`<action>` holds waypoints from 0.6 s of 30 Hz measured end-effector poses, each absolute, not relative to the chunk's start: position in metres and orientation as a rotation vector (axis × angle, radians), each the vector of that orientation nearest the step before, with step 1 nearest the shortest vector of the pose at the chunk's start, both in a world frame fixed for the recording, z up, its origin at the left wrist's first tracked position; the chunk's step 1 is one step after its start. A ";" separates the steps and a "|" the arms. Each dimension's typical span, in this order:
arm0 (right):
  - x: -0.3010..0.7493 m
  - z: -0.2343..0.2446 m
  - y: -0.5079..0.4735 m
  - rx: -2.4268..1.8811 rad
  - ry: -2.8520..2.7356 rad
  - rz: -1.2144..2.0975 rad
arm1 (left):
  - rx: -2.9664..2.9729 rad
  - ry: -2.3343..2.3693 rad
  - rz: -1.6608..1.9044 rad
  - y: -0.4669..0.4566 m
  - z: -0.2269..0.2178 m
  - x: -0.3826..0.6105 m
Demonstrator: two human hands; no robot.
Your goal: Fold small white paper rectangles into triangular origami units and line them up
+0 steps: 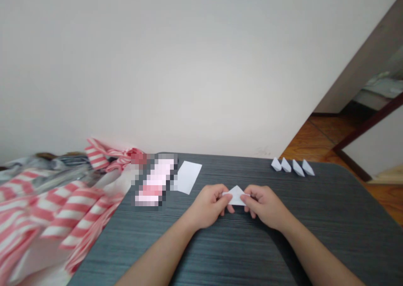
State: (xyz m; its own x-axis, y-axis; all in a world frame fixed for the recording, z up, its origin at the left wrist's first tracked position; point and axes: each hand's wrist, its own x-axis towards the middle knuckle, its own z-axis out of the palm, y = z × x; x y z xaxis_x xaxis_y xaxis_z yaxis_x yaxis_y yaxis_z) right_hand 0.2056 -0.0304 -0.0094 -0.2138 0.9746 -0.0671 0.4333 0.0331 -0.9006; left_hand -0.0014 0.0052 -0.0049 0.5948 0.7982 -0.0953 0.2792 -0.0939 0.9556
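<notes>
Both the left hand (pixel 210 205) and the right hand (pixel 263 206) pinch a small folded white paper triangle (pixel 236 195) between closed fingertips over the dark table (pixel 220 252). 4 folded paper pieces (pixel 292 166) sit far right; a flat white sheet (pixel 188 176) lies far left.

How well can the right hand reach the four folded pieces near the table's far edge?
Probably yes: only bare table lies between the right hand and the four folded pieces. Its fingers, though, pinch a paper triangle with the left hand.
</notes>
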 end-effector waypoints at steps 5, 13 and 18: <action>0.205 -0.008 -0.030 -1.431 -1.702 1.168 | 1.636 0.922 0.556 0.005 -0.005 -0.001; 0.210 -0.012 -0.030 -1.435 -1.708 1.142 | 1.519 0.910 0.608 0.006 -0.010 0.001; 0.212 -0.014 -0.029 -1.413 -1.657 1.173 | 1.422 0.919 0.648 0.008 -0.012 0.002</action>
State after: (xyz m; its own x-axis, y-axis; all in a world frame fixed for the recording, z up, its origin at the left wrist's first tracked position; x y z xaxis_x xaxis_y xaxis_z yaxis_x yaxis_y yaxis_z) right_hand 0.2123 -0.0293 -0.0143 -0.2028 0.9768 -0.0686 0.3890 0.0161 -0.9211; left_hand 0.0020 0.0077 -0.0119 0.5230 0.8400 -0.1445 0.1457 0.0789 0.9862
